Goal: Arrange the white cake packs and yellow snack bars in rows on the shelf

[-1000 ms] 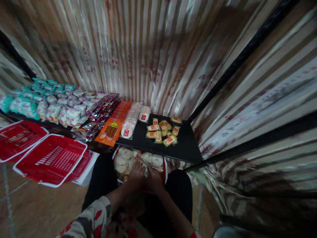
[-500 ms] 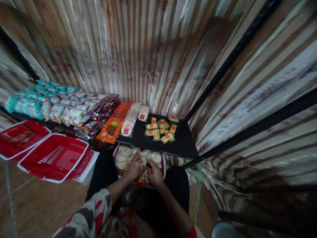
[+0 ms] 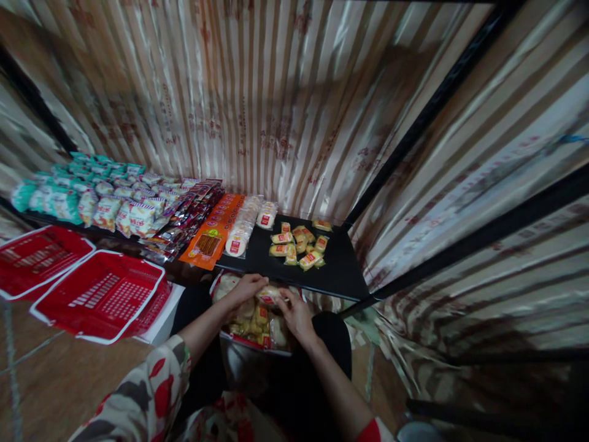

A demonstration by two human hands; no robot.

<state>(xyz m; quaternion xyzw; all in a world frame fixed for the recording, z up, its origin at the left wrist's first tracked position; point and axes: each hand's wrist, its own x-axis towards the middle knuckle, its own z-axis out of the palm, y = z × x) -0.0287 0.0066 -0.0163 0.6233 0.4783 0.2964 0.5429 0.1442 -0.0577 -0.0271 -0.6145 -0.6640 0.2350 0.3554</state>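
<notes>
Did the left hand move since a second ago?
Yes. The left hand has come up out of the red basket on the lap toward the black shelf edge, meeting the right hand on a snack packet.

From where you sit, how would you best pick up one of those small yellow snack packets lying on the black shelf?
Probably from above, pinching a yellow packet across its short sides. The packets lie flat on the black shelf, so no edge stands up, and neighbours crowd them. The near one at the pile's front edge looks easiest to reach.
</notes>
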